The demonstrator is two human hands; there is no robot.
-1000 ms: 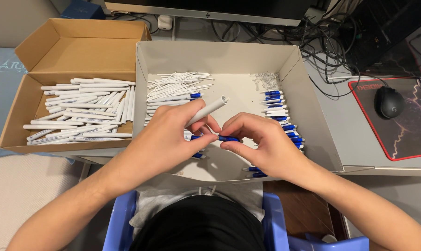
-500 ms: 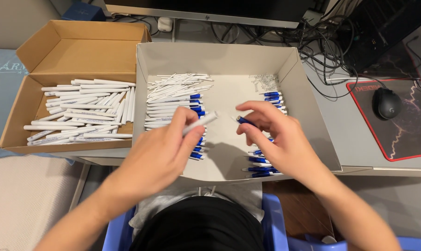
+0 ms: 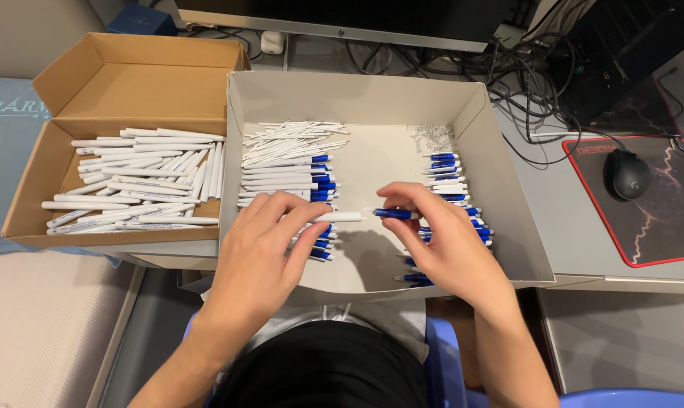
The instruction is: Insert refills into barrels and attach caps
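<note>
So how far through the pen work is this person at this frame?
Done: a heap of all-white pens lies in the brown cardboard box. In hand: the left hand holds a white pen barrel and the right hand a blue piece, tips close together over the grey box. Left: rows of blue-tipped parts, thin white refills and blue pieces.

Office desk: monitor (image 3: 334, 19), mouse (image 3: 627, 174) on mousepad (image 3: 663, 227), tangled cables (image 3: 531, 83).
</note>
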